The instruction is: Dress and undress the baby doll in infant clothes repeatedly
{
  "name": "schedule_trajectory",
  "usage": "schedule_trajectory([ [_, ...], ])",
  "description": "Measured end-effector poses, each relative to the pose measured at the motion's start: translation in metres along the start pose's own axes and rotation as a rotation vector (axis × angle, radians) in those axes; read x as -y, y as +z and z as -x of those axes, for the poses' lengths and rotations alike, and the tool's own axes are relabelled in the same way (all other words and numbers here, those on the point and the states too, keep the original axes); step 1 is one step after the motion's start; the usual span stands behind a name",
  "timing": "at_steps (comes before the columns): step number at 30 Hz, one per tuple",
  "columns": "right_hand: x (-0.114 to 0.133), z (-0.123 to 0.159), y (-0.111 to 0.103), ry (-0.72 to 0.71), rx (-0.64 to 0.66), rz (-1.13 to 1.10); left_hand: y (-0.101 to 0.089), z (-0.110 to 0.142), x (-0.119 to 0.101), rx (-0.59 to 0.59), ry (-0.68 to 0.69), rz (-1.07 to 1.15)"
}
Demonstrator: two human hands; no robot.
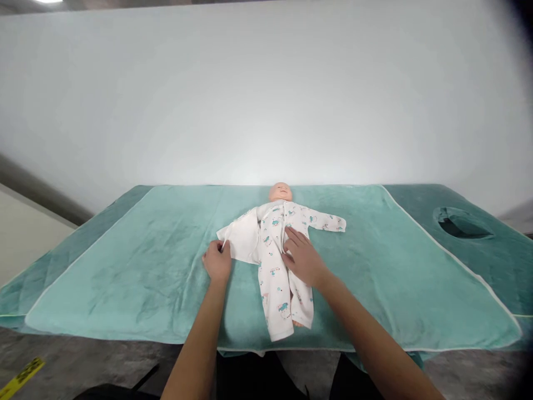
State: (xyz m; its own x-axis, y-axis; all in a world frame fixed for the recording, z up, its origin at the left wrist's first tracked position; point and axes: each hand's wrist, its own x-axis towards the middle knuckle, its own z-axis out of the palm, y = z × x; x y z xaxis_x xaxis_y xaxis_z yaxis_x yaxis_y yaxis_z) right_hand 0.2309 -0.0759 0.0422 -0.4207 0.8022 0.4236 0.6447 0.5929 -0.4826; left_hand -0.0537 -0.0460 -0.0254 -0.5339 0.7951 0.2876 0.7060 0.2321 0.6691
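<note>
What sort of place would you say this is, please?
Perhaps a massage or care-training room: there's a green-covered table with an oval opening, and a doll in printed clothes.

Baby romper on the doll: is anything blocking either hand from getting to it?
Nothing visible is in the way. The left hand pinches the edge of the romper's spread white panel, and the right hand rests on its printed front, with nothing showing between them and the cloth.

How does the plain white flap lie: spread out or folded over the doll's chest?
Spread out: the flap reaches sideways from the doll, plain face up, its outer edge pinched in the left hand.
</note>
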Motion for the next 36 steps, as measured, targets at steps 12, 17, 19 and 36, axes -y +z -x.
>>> schedule_trajectory([
  [12,-0.029,0.209,0.006,0.300,-0.107,-0.108,-0.008,0.008,-0.020,0.098,0.255,0.281],
  [17,-0.023,0.214,-0.025,0.465,-0.175,-0.230,-0.010,0.023,-0.084,0.117,0.463,0.256],
  [19,-0.019,0.202,-0.031,0.531,-0.205,-0.251,-0.009,0.038,-0.108,0.266,0.650,0.187],
  [36,-0.038,0.186,-0.027,0.662,-0.277,-0.302,0.009,0.015,-0.136,0.359,0.294,0.347],
])
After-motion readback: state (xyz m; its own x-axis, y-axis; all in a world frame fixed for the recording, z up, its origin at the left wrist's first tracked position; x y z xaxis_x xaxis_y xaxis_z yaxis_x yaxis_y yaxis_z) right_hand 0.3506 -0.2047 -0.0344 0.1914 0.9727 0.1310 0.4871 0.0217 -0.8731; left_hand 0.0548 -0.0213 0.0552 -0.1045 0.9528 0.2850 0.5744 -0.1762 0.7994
